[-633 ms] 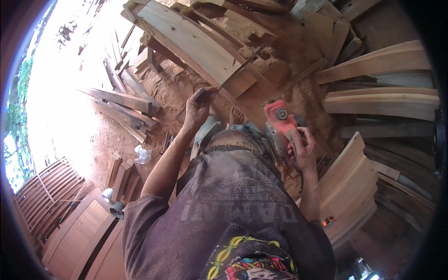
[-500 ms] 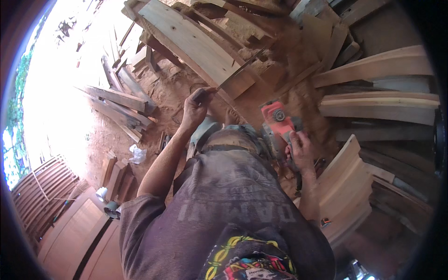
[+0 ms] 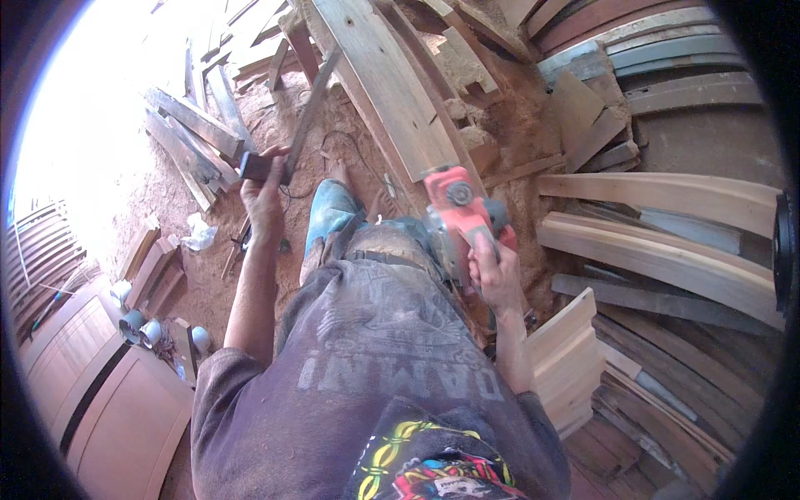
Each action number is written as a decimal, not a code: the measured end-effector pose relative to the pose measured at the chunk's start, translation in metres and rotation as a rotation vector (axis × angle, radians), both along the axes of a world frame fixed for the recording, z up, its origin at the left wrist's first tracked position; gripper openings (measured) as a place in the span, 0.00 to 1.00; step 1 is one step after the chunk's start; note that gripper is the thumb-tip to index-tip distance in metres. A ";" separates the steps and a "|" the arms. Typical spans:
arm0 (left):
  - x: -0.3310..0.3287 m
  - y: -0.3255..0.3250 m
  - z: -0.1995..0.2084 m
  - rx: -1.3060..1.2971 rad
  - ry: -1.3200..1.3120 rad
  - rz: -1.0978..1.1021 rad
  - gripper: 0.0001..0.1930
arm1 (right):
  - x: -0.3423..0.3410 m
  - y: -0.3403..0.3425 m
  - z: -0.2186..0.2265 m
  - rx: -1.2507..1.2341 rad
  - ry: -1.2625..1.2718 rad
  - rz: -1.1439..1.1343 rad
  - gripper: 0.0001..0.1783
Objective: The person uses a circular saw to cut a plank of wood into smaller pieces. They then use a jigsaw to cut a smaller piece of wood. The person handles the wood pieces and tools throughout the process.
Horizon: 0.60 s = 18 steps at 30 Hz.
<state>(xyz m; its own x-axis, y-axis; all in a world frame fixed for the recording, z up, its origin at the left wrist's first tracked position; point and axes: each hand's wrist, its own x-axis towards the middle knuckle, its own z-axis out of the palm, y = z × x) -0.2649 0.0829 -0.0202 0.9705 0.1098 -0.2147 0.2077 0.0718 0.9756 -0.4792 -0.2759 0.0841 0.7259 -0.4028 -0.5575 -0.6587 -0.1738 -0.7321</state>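
In my right hand (image 3: 493,267), closed around its rear handle, is a red electric hand planer (image 3: 457,212) with a dark round knob on top. It is held in front of my right hip, by the near end of a long pale plank (image 3: 387,83); whether it touches the plank I cannot tell. My left hand (image 3: 265,196) is raised on the left, its fingers closed on a dark block (image 3: 255,167). A long thin grey strip (image 3: 312,112) runs up and away from that hand at roughly a right angle to the block; their join is hidden by the fingers.
Curved boards (image 3: 667,242) are stacked on the right, above a pale shaped board (image 3: 567,358). Timber offcuts (image 3: 192,133) lie at the far left. A dark cable (image 3: 354,146) crosses the dusty floor by my feet. Panelled doors (image 3: 133,417) lie at the lower left.
My left hand has moved left, turning the dark block and grey strip into clearer view. My right hand has lifted the planer up and left, closer to the plank's end. The view has shifted.
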 end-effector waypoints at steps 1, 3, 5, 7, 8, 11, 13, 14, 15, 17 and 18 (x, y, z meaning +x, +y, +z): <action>0.001 0.014 -0.006 -0.020 0.002 0.060 0.14 | 0.018 -0.003 -0.003 0.020 0.022 0.037 0.31; -0.002 0.035 -0.017 -0.044 0.041 0.143 0.14 | 0.047 -0.005 -0.004 0.055 0.080 0.110 0.30; -0.007 0.049 -0.031 -0.072 0.088 0.221 0.14 | 0.065 -0.005 -0.009 0.092 0.061 0.098 0.30; -0.014 0.060 -0.048 -0.106 0.159 0.278 0.14 | 0.090 -0.003 -0.007 0.108 0.082 0.089 0.30; -0.018 0.062 -0.057 -0.063 0.164 0.302 0.13 | 0.101 -0.001 -0.010 0.112 0.062 0.097 0.30; -0.030 0.067 -0.080 -0.105 0.243 0.347 0.13 | 0.137 0.004 -0.016 0.115 0.033 0.098 0.29; -0.032 0.069 -0.091 -0.103 0.277 0.382 0.14 | 0.161 0.009 -0.021 0.111 0.044 0.081 0.29; -0.033 0.068 -0.093 -0.096 0.280 0.386 0.14 | 0.173 0.011 -0.021 0.125 0.019 0.077 0.29; -0.034 0.068 -0.096 -0.089 0.283 0.390 0.14 | 0.186 0.014 -0.020 0.139 -0.007 0.074 0.29; -0.034 0.071 -0.102 -0.109 0.298 0.431 0.13 | 0.211 0.020 -0.019 0.153 -0.042 0.076 0.29; -0.035 0.075 -0.103 -0.140 0.307 0.450 0.13 | 0.223 0.022 -0.020 0.152 -0.050 0.086 0.29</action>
